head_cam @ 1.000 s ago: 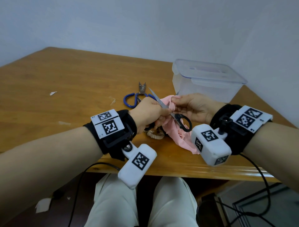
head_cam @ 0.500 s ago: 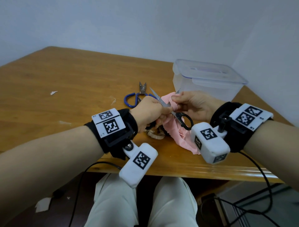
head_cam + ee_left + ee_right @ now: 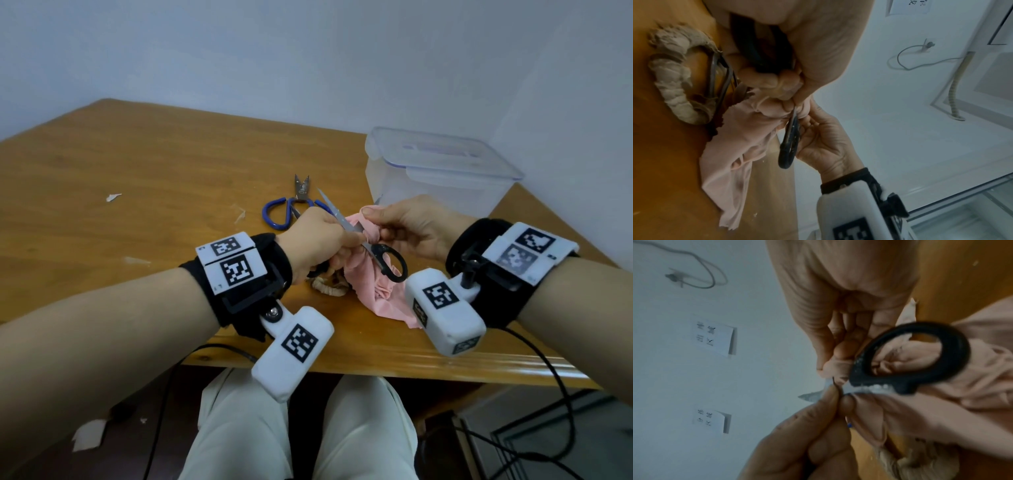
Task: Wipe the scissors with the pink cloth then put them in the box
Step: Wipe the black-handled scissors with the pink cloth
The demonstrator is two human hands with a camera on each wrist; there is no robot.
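Head view, centre of frame: the left hand grips the black-handled scissors, fingers curled round one handle loop, blades pointing to the upper left. The right hand pinches the pink cloth around the blade (cloth trailing onto the table). The lidded clear box stands upper right.

Wooden table; paper scraps; wall notes; cable.

Blue-handled scissors and snips crowd the table beside the lidded box.
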